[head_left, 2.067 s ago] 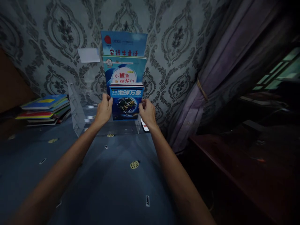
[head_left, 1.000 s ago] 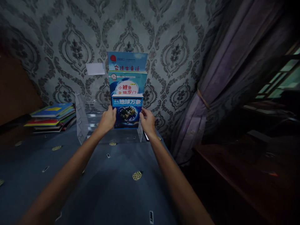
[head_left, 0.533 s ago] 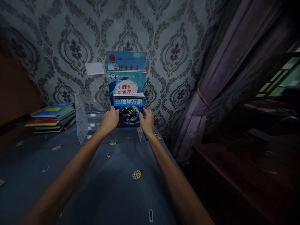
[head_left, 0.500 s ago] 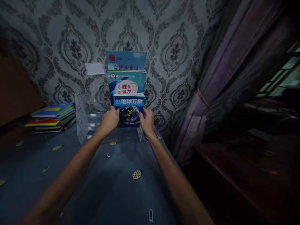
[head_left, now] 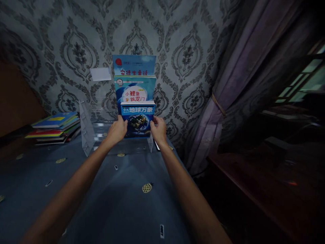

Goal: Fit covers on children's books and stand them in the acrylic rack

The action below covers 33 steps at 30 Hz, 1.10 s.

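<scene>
A blue book with a picture of the earth on its cover stands upright between my hands. My left hand is closed on its left edge, thumb at the front. On the right edge, my right hand grips the same book, fingers partly hidden behind it. The book is at the right part of a clear tiered rack. Behind it rise a teal book with a white oval and, at the back, a taller light-blue book.
A stack of books lies left of the rack on the blue patterned tablecloth. A white label plate tops the rack. A phone-like object shows beneath my right hand. A tied curtain hangs at right, beside a dark red surface.
The whole view has shifted slightly, so things appear a little further left. My hands keep hold of the earth-cover book in nearly the same place at the rack.
</scene>
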### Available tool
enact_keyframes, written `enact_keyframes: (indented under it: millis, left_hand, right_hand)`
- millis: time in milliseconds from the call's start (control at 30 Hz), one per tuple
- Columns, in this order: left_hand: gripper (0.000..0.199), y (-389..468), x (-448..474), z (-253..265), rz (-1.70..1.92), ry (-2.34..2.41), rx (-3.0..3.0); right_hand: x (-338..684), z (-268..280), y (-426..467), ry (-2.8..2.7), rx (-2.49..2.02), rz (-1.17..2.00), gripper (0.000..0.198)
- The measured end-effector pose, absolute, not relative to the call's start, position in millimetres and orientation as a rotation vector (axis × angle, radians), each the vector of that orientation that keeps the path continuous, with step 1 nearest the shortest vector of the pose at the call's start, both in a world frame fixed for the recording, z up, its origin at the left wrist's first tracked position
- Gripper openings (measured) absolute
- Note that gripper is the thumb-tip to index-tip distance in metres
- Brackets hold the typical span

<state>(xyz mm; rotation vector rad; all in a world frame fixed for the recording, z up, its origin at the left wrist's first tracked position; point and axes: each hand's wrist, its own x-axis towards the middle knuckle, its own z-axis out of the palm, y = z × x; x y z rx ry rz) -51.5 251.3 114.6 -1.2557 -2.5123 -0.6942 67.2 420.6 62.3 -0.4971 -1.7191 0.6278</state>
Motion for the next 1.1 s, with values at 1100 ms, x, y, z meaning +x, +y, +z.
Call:
enact_keyframes:
  millis: [1100]
  left_hand:
    - [0.044,261.7,-59.2,127.0,-0.920,-2.533,-1.160]
  right_hand:
    - [72.4,65.5,440.2,-1.836,-0.387,0.677,0.035]
